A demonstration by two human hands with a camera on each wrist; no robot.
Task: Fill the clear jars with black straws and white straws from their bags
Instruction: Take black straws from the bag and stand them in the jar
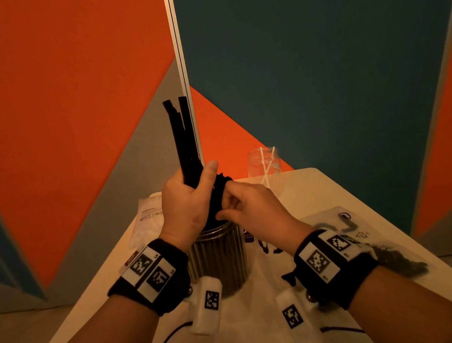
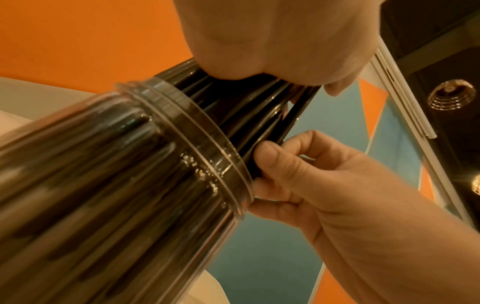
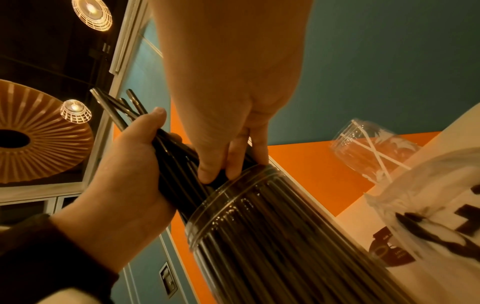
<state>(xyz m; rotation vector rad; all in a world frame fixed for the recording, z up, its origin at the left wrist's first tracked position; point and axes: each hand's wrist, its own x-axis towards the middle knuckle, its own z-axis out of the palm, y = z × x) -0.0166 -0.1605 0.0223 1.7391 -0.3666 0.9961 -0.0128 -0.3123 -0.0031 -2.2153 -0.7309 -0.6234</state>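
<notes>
A clear jar (image 1: 218,256) packed with black straws (image 1: 182,137) stands in the middle of the table. My left hand (image 1: 190,201) grips a bundle of these straws just above the jar mouth, and their tips stick up past my thumb. My right hand (image 1: 243,205) curls its thumb and fingers (image 2: 272,158) round the straws at the jar's rim (image 2: 233,181). The right wrist view shows my right fingertips (image 3: 210,172) on the straws beside the left hand (image 3: 124,164) and jar (image 3: 259,236). A second clear jar (image 1: 264,164) behind holds two or three white straws.
A bag of white straws (image 1: 147,219) lies at the table's far left. A crumpled clear bag with black print (image 1: 345,232) lies on the right, near the table edge. Orange and teal wall panels stand close behind the table.
</notes>
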